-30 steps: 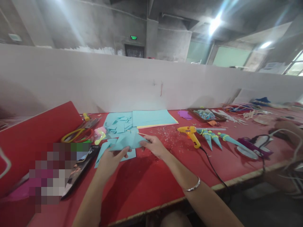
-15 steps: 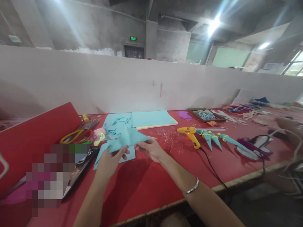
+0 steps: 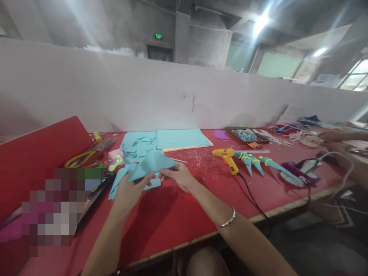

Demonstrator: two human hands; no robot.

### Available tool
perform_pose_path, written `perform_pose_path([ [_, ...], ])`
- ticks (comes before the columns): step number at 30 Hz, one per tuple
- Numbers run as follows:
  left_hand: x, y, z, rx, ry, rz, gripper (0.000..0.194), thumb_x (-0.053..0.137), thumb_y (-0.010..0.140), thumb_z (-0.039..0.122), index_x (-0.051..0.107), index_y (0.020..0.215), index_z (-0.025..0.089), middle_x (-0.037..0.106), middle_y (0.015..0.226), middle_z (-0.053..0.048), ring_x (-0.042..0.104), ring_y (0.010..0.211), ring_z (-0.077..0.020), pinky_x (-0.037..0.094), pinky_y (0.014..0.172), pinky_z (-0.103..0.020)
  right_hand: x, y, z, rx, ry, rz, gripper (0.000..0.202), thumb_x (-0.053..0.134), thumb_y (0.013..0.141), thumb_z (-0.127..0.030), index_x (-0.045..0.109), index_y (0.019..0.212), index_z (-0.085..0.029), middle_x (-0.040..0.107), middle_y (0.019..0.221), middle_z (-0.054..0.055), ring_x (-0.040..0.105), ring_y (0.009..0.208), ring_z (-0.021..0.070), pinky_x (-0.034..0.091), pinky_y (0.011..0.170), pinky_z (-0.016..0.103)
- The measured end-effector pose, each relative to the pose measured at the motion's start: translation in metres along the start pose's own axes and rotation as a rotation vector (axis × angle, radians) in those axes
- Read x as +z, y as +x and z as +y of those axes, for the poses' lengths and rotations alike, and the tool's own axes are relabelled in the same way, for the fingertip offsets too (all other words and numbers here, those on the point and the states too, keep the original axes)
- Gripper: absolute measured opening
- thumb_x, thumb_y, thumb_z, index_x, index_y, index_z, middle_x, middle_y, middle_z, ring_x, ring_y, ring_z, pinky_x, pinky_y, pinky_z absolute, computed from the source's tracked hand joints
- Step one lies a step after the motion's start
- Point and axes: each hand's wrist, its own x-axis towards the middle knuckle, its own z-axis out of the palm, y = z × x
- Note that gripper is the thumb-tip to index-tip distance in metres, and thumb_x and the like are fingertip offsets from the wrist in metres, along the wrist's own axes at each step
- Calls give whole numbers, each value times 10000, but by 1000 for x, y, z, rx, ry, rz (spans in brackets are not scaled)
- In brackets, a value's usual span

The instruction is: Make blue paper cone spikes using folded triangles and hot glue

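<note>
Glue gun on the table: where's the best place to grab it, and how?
I'd take the yellow glue gun by its handle, right hand coming from the near side: it lies on its side, handle slanting toward you, nozzle pointing left, away from that grip.

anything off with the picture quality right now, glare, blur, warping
Head view: glare streaks from the ceiling light; soft shadow on the red table below the hands; the white partition bows, likely lens distortion; the co-worker's arm at far right looks smeared; pixel blocks mask the lower left.
</note>
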Motion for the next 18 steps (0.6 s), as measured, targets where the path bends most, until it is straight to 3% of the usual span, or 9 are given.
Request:
perform_pose_path([
  [11,6,-3,0,-46,-137,-13,274,622,564,463,556,502,205,607,504,13,568,545,-162,469,551,-263,0,-2,-2,12,-93,-15,329,768,479,-422,645,577,-132,614,520,-14,545,498,84,453,611,269],
  [18,8,-4,7,20,-118,-13,241,610,569,431,566,489,208,650,552,-3,596,587,-180,488,580,-276,1,-2,-2,-10,-54,-11,317,741,525,-429,630,576,-137,609,550,-14,526,492,71,453,605,261],
])
